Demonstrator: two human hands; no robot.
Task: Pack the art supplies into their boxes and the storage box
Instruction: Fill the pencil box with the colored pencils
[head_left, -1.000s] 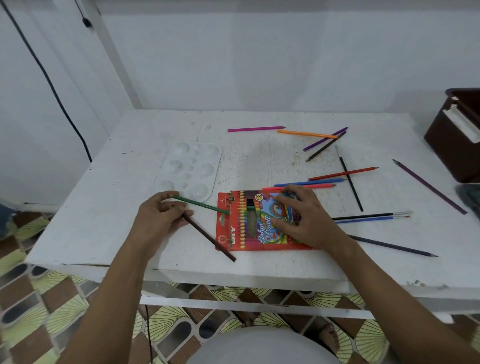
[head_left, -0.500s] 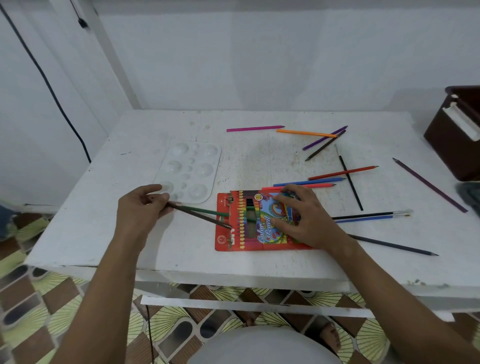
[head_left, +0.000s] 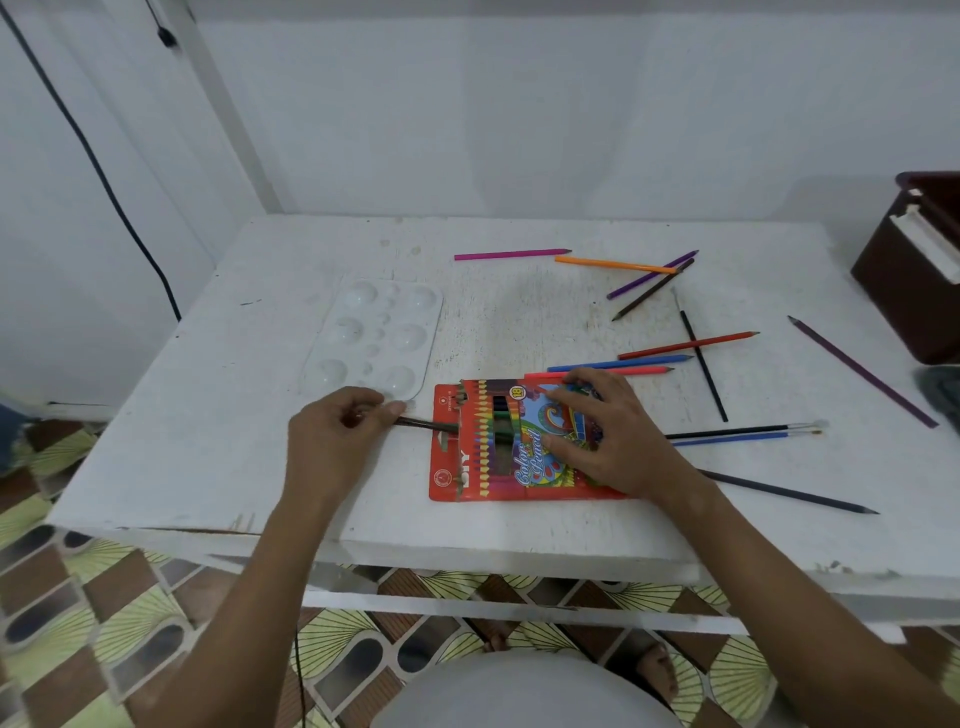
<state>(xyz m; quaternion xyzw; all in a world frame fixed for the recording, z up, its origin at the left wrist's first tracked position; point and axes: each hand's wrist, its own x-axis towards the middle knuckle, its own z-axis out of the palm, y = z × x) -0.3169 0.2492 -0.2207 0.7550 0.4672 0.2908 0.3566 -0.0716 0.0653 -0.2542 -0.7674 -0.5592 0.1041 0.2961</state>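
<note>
The red pencil box (head_left: 498, 441) lies flat near the front edge of the white table (head_left: 208, 467), and everything reads off it. The right hand (head_left: 608, 436) rests on the box's right half, fingers spread and straight, pressing the lid. At the box's left end the left hand (head_left: 337, 436) pinches the tail of a dark pencil (head_left: 421, 424), thumb and fingers curled tight on it, its front end at the box's open left mouth; whether a second pencil sits in that grip, cannot tell. Just behind the box's left corner sits the white paint palette (head_left: 374, 338). Touching the box's far edge: a coral pencil (head_left: 623, 371), with a blue pencil (head_left: 618, 364) just beyond. To the box's right lie two paintbrushes (head_left: 743, 434) and a dark pencil pointing away. Far right of the box, at the table's end, stands the brown storage box (head_left: 904, 280).
</note>
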